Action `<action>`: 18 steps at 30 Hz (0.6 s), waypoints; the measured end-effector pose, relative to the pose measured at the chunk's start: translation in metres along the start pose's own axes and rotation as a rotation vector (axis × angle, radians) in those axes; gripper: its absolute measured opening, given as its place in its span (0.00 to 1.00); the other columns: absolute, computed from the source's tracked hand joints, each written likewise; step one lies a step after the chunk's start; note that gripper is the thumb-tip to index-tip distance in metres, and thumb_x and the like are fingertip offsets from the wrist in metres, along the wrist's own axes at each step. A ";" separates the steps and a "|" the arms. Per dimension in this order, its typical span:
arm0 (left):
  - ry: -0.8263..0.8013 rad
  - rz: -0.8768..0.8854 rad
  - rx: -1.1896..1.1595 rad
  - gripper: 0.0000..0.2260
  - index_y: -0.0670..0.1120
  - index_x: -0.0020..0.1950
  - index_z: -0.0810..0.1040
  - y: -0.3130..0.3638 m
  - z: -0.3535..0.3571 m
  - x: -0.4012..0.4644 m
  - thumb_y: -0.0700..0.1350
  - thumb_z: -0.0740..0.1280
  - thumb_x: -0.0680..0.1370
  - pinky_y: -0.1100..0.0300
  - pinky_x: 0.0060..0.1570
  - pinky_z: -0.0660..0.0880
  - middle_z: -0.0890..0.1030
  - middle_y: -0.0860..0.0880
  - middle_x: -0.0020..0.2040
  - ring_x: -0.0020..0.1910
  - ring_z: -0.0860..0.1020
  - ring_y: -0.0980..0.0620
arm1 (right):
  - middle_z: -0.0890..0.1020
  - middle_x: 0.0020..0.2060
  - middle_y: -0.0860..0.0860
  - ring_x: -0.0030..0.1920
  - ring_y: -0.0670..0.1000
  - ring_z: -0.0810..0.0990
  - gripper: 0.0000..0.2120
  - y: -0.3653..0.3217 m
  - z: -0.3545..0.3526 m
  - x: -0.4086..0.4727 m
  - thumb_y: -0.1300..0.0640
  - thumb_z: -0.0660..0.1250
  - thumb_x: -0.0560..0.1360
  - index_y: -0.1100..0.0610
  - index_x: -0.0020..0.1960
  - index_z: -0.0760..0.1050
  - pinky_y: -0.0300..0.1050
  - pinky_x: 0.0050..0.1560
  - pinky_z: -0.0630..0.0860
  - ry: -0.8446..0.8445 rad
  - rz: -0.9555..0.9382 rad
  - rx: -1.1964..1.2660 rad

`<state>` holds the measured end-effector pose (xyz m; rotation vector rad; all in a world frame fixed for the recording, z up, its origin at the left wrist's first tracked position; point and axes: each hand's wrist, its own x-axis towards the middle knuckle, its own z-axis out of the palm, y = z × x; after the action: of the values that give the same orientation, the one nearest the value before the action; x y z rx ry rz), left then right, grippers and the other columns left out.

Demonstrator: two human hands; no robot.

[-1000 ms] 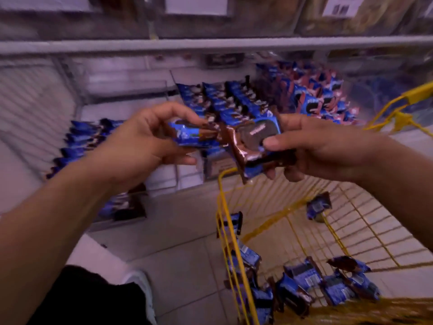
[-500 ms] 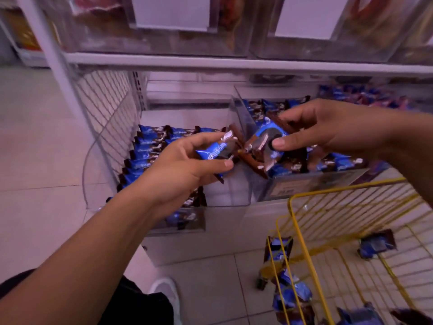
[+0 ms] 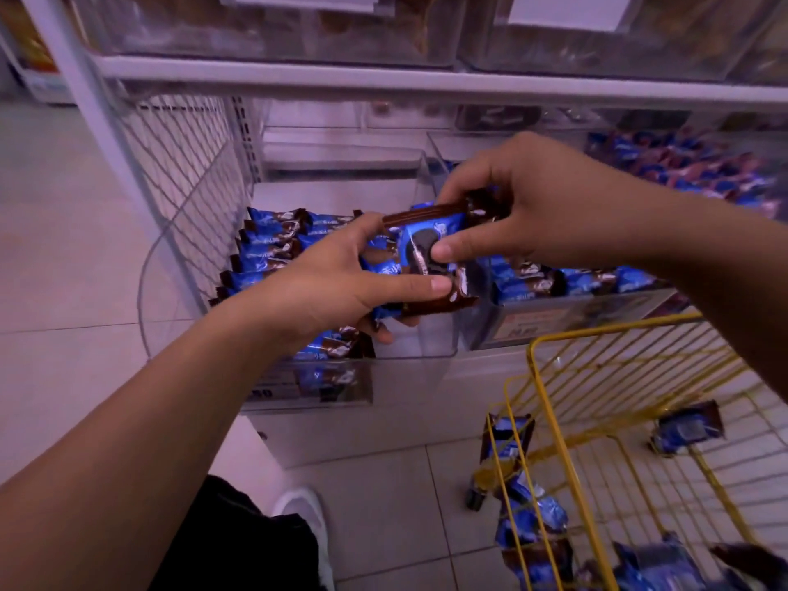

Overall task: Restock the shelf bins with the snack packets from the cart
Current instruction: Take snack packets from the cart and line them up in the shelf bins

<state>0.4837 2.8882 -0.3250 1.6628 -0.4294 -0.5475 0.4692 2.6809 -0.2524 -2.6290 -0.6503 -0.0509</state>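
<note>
**Both hands hold snack packets above the left shelf bin**

The left hand (image 3: 341, 275) and the right hand (image 3: 524, 206) meet over the clear left bin (image 3: 170, 266), both gripping a small stack of blue-and-brown snack packets (image 3: 426, 245). The left thumb lies along the near edge of the stack with the fingers curled beneath; the right thumb presses on the cookie picture on the top packet, its fingers wrapped over the far end. Below them, a row of packets (image 3: 268, 245) stands on edge in the left bin. To the right, a second bin (image 3: 567, 309) holds more packets. At near right, the yellow wire cart (image 3: 554, 420) contains several loose packets (image 3: 686, 428).
</note>
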 end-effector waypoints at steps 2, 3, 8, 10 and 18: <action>-0.016 0.030 0.017 0.26 0.57 0.62 0.73 0.001 -0.002 -0.001 0.51 0.78 0.67 0.57 0.28 0.78 0.86 0.48 0.48 0.42 0.86 0.43 | 0.83 0.35 0.41 0.36 0.36 0.80 0.13 0.005 0.002 -0.001 0.50 0.79 0.67 0.49 0.49 0.82 0.27 0.36 0.73 0.102 0.023 0.098; -0.016 0.057 0.015 0.24 0.59 0.62 0.74 0.001 -0.004 -0.001 0.51 0.77 0.69 0.58 0.25 0.77 0.86 0.48 0.48 0.41 0.86 0.43 | 0.83 0.34 0.43 0.34 0.37 0.80 0.13 0.008 0.002 -0.003 0.54 0.78 0.68 0.51 0.51 0.82 0.28 0.34 0.74 0.153 0.049 0.211; 0.104 0.073 -0.166 0.16 0.57 0.58 0.79 -0.001 -0.020 -0.002 0.44 0.74 0.72 0.60 0.22 0.77 0.86 0.47 0.48 0.40 0.86 0.41 | 0.84 0.38 0.51 0.34 0.51 0.84 0.21 0.018 0.006 -0.014 0.61 0.73 0.69 0.54 0.61 0.75 0.38 0.25 0.75 0.136 0.288 0.994; 0.137 0.025 -0.248 0.14 0.54 0.56 0.80 -0.002 -0.020 -0.001 0.42 0.73 0.72 0.59 0.24 0.78 0.86 0.45 0.49 0.42 0.85 0.39 | 0.85 0.40 0.52 0.34 0.50 0.84 0.22 0.018 0.013 -0.016 0.58 0.73 0.67 0.56 0.60 0.76 0.36 0.26 0.75 0.083 0.342 1.115; 0.119 -0.088 -0.269 0.16 0.44 0.52 0.80 -0.004 -0.016 0.005 0.52 0.66 0.69 0.56 0.26 0.77 0.84 0.40 0.45 0.47 0.83 0.34 | 0.82 0.45 0.54 0.45 0.52 0.75 0.15 0.015 0.033 -0.009 0.62 0.72 0.68 0.58 0.55 0.80 0.40 0.38 0.71 0.101 0.333 1.174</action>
<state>0.4968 2.8985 -0.3277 1.4510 -0.1871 -0.5424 0.4662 2.6783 -0.2894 -1.5371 -0.0965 0.2279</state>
